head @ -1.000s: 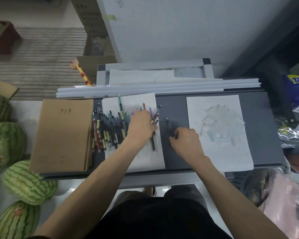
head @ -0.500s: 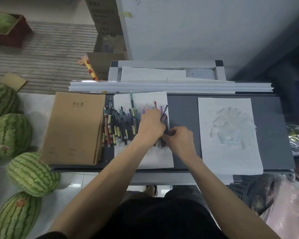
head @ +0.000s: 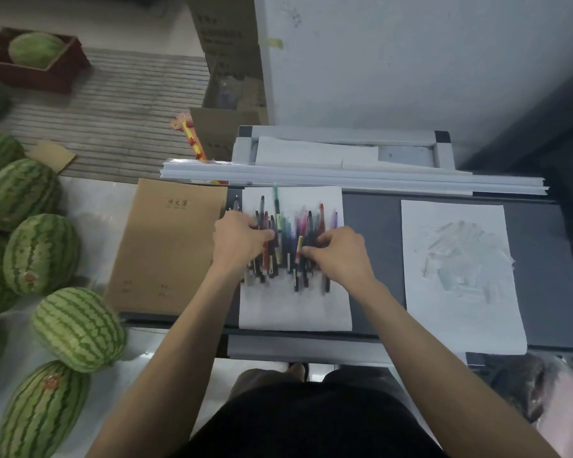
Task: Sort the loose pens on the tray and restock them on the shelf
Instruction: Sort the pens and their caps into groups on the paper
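Observation:
A heap of loose pens (head: 291, 233), mostly dark with red, green and purple ones among them, lies on a white sheet (head: 295, 309) on the dark grey tray (head: 371, 259). My left hand (head: 239, 242) sits at the heap's left side, fingers curled over several pens with the thumb across them. From the right, my right hand (head: 341, 256) closes its curled fingers and thumb on pens beside a yellow-banded one (head: 300, 246). The hands hide the middles of the pens under them. No shelf with pen slots is plainly visible.
A stack of brown notebooks (head: 169, 246) lies left of the pens. A second smudged white sheet (head: 460, 276) covers the tray's right part. Long white strips (head: 344, 176) run along the tray's back edge. Several watermelons (head: 40, 252) sit on the floor at left.
My left hand slid from the heap's right side to its left side. My right hand came in from the bare tray onto the pens, and the pens are bunched tighter between both hands.

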Demonstrator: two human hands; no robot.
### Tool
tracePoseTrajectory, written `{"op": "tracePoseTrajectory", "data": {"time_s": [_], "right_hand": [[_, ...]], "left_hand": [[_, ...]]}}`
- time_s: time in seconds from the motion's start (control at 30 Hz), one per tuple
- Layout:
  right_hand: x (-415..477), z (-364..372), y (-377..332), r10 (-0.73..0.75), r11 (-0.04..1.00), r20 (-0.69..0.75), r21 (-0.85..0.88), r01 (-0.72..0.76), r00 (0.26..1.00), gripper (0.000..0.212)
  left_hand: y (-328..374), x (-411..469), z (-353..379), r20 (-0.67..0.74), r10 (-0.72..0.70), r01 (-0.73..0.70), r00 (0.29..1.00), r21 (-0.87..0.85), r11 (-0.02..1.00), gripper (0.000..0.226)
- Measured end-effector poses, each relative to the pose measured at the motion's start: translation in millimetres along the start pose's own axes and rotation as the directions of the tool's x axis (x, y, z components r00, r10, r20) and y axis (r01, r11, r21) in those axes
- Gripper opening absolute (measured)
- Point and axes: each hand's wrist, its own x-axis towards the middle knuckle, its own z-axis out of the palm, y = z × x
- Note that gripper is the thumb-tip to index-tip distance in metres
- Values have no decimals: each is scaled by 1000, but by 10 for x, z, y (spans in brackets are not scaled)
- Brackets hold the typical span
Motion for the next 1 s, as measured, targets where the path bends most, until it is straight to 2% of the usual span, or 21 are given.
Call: {"op": "tracePoseTrajectory", "data": {"time_s": [0.23,0.33,0.5,0.67,0.8,0.9,1.0], "right_hand": [[169,340,-328,-39,989,64,-138,48,997,41],[180,411,-369,-43,985,66,-161,53,997,32],[173,443,-328,-86,976,43,-196,93,995,30],[141,418,-265,-160,971,12,-178,160,987,17],[40,348,-227,-231,956,20,-180,231,973,20],[-13,265,-162,-267,942,3,-209,262,964,22],[-64,188,-71,-316,915,-15,-269,301,948,21]], "left_hand": [[-48,-30,75,-54,17,-13,998,69,998,37],[-57,-47,85,-67,25,-21,997,73,997,40],[-133,-42,31,-18,82,-80,996,112,990,21],[-197,-101,48,-24,143,-139,989,136,981,29],[-238,-170,53,-14,175,-172,984,132,976,12],[-245,-228,30,-1,186,-183,983,153,971,21],[-233,-276,32,21,180,-181,983,194,964,18]]}}
